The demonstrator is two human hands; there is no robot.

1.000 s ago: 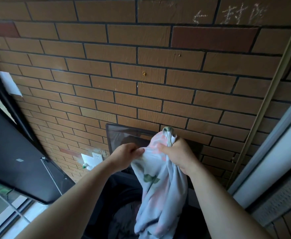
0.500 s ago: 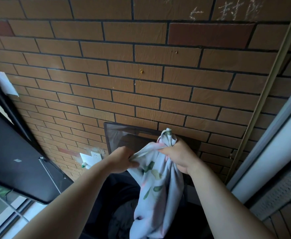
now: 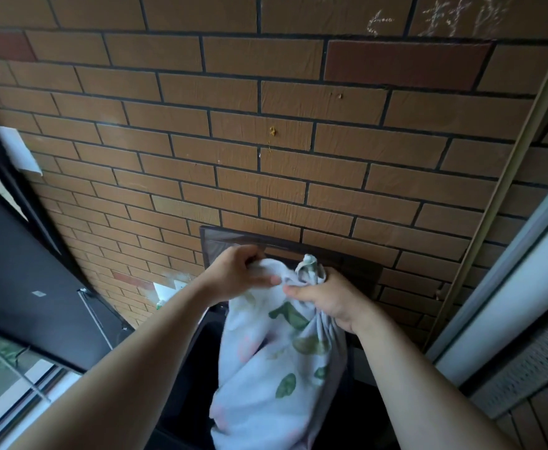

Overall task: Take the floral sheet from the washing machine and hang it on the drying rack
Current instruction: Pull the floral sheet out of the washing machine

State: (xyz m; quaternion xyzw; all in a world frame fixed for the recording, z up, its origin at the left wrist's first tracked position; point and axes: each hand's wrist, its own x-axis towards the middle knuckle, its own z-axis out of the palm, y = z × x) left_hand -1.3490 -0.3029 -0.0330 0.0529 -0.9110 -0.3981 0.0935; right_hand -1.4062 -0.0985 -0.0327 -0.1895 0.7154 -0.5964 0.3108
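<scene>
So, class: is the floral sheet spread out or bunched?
Bunched. The floral sheet hangs gathered in folds, its top gripped by the left hand and right hand.

Both hands are up in front of a brick wall (image 3: pixel 266 151), bunching the floral sheet (image 3: pixel 276 358). Left hand (image 3: pixel 237 271) grips the top fold, right hand (image 3: pixel 328 300) clutches a gathered wad right beside it. The rest hangs down over the dark washing machine (image 3: pixel 188 378), lid (image 3: pixel 227 245) propped open behind.

Thin soft cloth, matt and creased: the sheet (image 3: pixel 282 368). Rough matt brick with dark joints: the wall (image 3: pixel 266 92). Smooth glossy dark surface, material unclear: the washer lid (image 3: pixel 357 274). Dull grey perforated metal: the panel (image 3: pixel 526 362) at right. Smooth white paper: the note (image 3: pixel 18 151) on the wall.
</scene>
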